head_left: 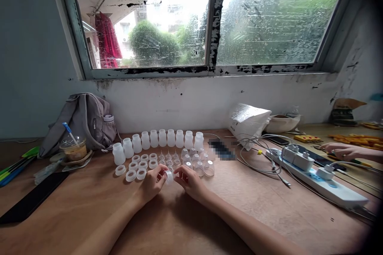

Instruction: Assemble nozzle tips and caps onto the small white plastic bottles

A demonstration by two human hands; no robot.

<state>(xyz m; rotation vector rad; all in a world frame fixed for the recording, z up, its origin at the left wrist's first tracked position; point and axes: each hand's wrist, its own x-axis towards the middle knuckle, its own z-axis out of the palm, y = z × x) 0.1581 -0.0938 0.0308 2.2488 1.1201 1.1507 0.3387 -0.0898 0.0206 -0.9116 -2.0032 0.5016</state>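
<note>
My left hand (pixel 154 183) is closed around the side of a translucent white screw ring (pixel 169 177), held just above the table. Close against the ring's right side, my right hand (pixel 190 182) has its fingers pinched together; what is between them is too small to make out. Beyond my hands, small frosted bottles (pixel 154 138) stand upright in a curved row. Several loose rings (pixel 131 175) lie left of my left hand. Clear pointed nipples (pixel 168 155) are grouped straight ahead, and clear domed caps (pixel 209 168) sit by my right hand.
At left are a grey backpack (pixel 80 119), an iced drink cup (pixel 72 149) and a black flat strip (pixel 32 199). To the right lie cables (pixel 254 167) and a power strip (pixel 341 192). Another person's hand (pixel 341 150) reaches over the right side.
</note>
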